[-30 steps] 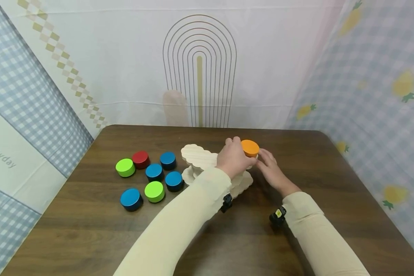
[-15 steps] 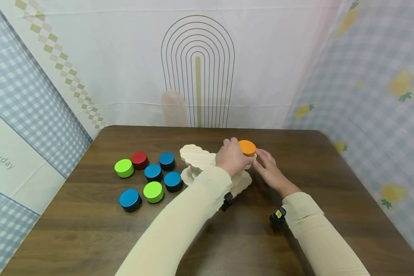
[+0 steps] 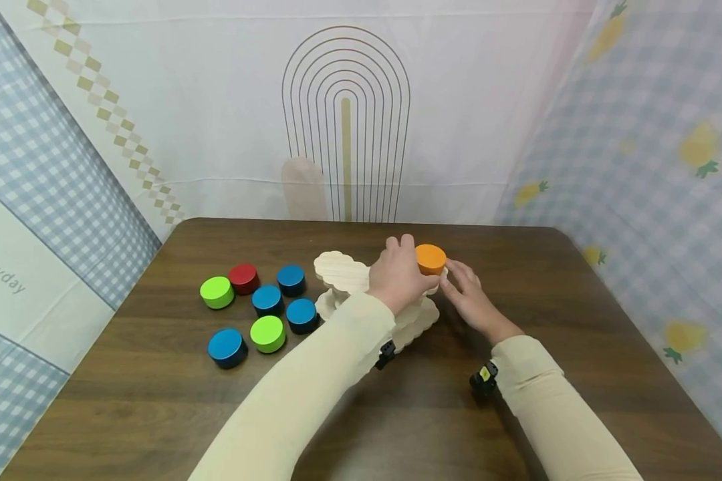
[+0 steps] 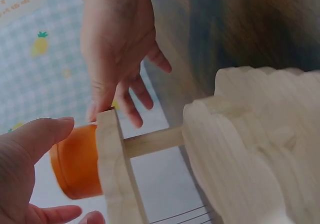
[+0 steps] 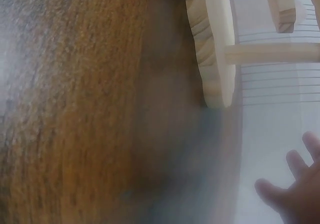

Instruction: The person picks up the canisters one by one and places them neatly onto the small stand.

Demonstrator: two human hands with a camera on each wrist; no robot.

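A pale wooden stand (image 3: 339, 270) with scallop-edged tiers stands at the middle of the table. On its raised small platform (image 4: 114, 154) sits an orange disc (image 3: 430, 259). My left hand (image 3: 400, 275) is around the disc's near left side. In the left wrist view, its thumb lies by the disc's edge and its fingers are spread, apart from the disc. My right hand (image 3: 474, 299) is on the other side, fingers extended, thumb touching the platform's edge. The right wrist view shows only part of the right hand (image 5: 297, 196), below the stand's tier (image 5: 220, 49).
Several loose discs stand left of the stand: blue ones (image 3: 227, 349), two green ones (image 3: 268, 334) and a red one (image 3: 244, 279). They are on the brown wooden table (image 3: 126, 394), with patterned cloth (image 3: 228, 120) behind it.
My left hand has shifted slightly left, away from the orange disc, and its fingers have loosened. The right hand stays by the platform. The disc has stayed on the platform.
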